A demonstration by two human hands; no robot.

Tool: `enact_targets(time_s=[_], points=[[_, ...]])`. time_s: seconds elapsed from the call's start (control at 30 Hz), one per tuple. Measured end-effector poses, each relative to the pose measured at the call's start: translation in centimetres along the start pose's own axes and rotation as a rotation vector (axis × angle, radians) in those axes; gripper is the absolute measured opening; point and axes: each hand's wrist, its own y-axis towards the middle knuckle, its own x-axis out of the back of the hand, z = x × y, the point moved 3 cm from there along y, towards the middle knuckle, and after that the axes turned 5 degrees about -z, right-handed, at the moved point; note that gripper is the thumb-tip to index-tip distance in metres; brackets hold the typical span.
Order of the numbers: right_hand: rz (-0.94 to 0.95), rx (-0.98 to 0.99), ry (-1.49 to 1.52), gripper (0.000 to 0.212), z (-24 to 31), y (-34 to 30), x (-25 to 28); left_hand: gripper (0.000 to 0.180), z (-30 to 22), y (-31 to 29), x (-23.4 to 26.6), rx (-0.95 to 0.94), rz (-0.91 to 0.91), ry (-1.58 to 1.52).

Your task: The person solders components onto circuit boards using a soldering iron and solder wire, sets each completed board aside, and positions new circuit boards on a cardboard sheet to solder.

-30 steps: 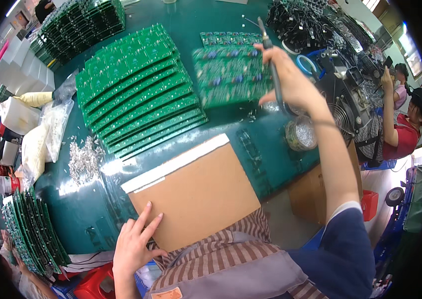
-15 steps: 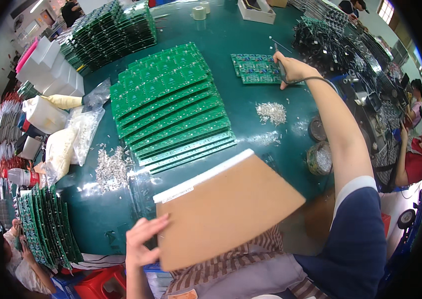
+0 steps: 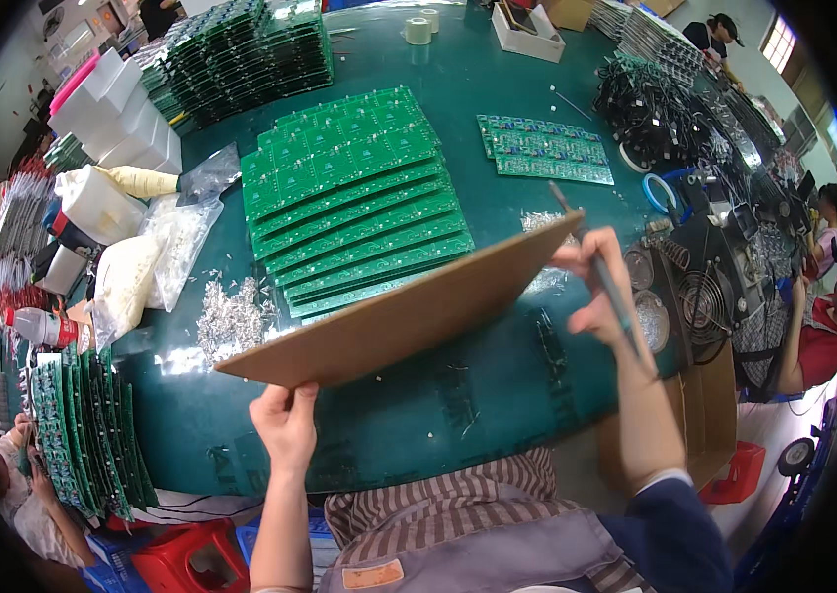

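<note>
A flat brown board [image 3: 409, 316] is tilted up on edge above the near table. My left hand [image 3: 285, 425] pinches its lower left edge between thumb and fingers. At the board's right end, my right hand [image 3: 604, 287] has its fingertips close against or behind the edge; actual contact is hard to see. A slim dark soldering iron [image 3: 608, 284] lies through the right hand's curled fingers, tip pointing away. Beyond the board, a fanned stack of green circuit boards [image 3: 349, 168] lies on the table. Smaller populated circuit boards [image 3: 552, 153] lie to its right.
Loose small silvery parts [image 3: 231, 321] lie left of the stack, beside plastic bags [image 3: 181, 247]. At right stand a round tin [image 3: 648, 321] and a coiled metal holder [image 3: 705, 301]. Upright circuit boards [image 3: 83, 435] fill the near left, by another person's hands [image 3: 33, 465].
The brown board has swung up and away from my lap, onto its edge. My right hand came back from the small circuit boards to its right end, still with the iron.
</note>
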Motion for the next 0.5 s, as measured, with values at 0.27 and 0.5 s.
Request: enact_targets(time_s=[0.27,0.5], points=[[-0.402,0.141,-0.134,0.057,2.1,8.8,-6.0,0.021,-6.6,13.7,-1.2,0.053,0.150,0.216],[-0.352,-0.087,-0.043,0.055,-3.8,22.7,-8.5,0.037,-4.8,26.2,-3.6,0.136,0.128,0.034]])
